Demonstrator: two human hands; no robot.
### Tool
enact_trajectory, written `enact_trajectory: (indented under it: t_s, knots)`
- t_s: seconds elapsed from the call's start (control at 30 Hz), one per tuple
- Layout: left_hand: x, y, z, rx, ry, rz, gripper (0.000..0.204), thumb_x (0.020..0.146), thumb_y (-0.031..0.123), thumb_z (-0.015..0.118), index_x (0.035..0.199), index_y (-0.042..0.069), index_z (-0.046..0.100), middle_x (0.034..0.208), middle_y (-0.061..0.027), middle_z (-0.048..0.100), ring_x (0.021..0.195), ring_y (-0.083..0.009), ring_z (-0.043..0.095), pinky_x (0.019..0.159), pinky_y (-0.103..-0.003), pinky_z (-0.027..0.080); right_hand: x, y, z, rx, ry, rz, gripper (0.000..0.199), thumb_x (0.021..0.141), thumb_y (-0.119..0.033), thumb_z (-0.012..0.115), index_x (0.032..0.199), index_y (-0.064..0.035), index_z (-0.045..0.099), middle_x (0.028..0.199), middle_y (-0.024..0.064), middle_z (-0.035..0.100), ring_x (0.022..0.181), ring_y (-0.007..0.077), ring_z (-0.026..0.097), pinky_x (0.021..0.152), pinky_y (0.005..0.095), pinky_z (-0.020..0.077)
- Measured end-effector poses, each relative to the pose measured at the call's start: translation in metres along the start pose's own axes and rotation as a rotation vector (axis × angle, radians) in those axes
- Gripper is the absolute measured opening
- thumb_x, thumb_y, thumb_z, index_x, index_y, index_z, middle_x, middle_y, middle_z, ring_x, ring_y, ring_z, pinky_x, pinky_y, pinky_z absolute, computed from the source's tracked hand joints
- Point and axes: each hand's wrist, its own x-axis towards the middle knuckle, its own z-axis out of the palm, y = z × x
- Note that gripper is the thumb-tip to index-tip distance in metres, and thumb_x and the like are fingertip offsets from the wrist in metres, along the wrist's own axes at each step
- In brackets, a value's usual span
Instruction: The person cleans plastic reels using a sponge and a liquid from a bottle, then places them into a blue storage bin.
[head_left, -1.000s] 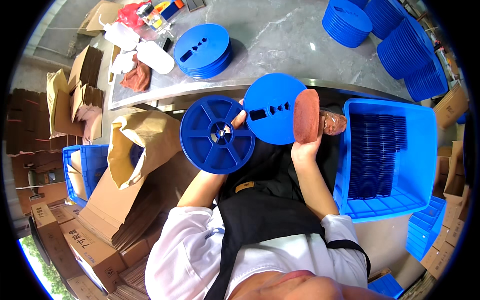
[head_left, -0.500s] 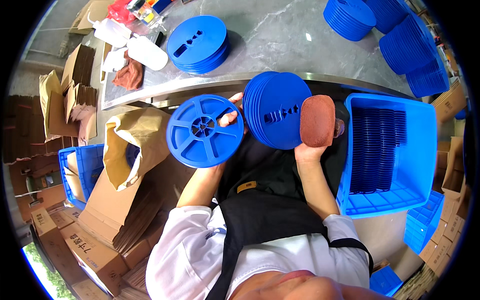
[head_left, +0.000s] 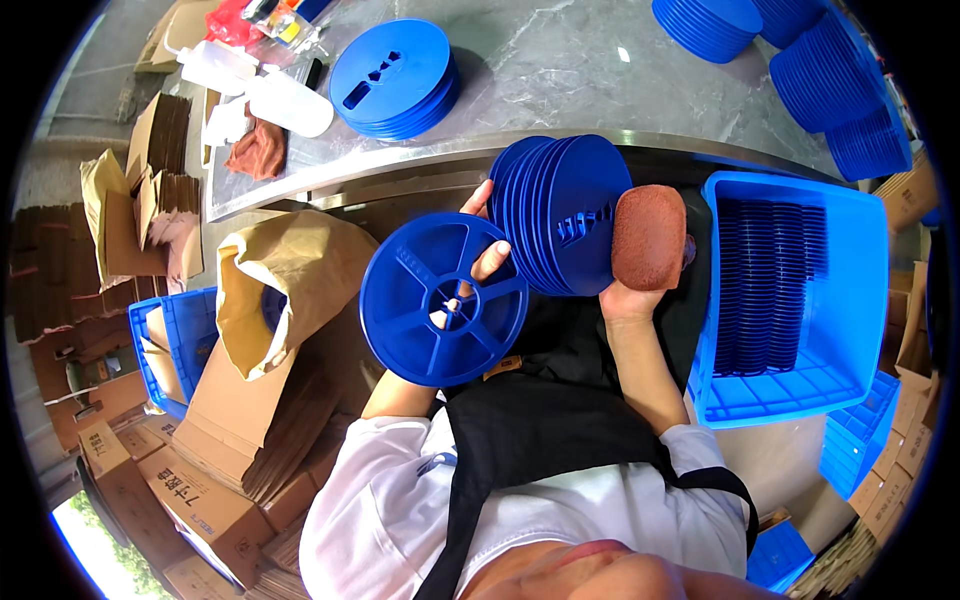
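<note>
While a spoked blue reel [head_left: 443,298] was gripped through its hub by the left hand [head_left: 478,262], a fanned stack of blue discs [head_left: 563,215] was held against a brown pad [head_left: 649,237] by the right hand [head_left: 628,296].

From the head view, one pile of blue discs [head_left: 395,75] was seen already laid on the grey counter [head_left: 560,60]; many were left upright in the blue crate [head_left: 800,290] just beside the right arm, so much work was judged unfinished.

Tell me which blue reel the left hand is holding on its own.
The single spoked reel, face-up with fingers of the left hand through its openings. The others sit stacked: right hand's bunch, counter stack.
</note>
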Motion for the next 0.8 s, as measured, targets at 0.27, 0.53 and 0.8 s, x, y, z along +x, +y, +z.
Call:
enact_trajectory:
  t_s: [0.27,0.53,0.8]
  knots:
    - [0.001,-0.017,0.003,0.023,0.148,-0.062,0.066,0.084,0.016,0.067,0.140,0.006,0.032,0.118,-0.0144,0.058,0.106,-0.0223,0.058,0.096,-0.039,0.045,0.005,-0.001,-0.002,0.025,0.011,-0.007,0.056,0.089,-0.052,0.044,0.133,-0.0178,0.044,0.135,0.0029,0.047,0.124,0.0223,0.045,0.103,0.0389,0.0370]
    - [0.005,-0.026,-0.004,-0.228,-0.002,-0.034,0.078,0.085,0.016,0.066,0.145,0.009,0.017,0.130,-0.0187,0.048,0.115,-0.0285,0.054,0.097,-0.044,0.044,0.004,0.001,0.000,0.076,-0.012,0.011,0.049,0.091,-0.043,0.046,0.132,-0.0151,0.045,0.135,0.0025,0.048,0.126,0.0215,0.043,0.105,0.0389,0.0347]
    - [0.012,-0.039,-0.021,-0.298,-0.062,-0.080,0.097,0.077,0.011,0.071,0.148,0.013,0.005,0.141,-0.0176,0.036,0.125,-0.0315,0.045,0.102,-0.046,0.039,0.005,0.008,-0.011,0.024,-0.137,-0.009,0.045,0.093,-0.038,0.047,0.132,-0.0162,0.046,0.135,0.0014,0.048,0.125,0.0207,0.044,0.105,0.0376,0.0344]
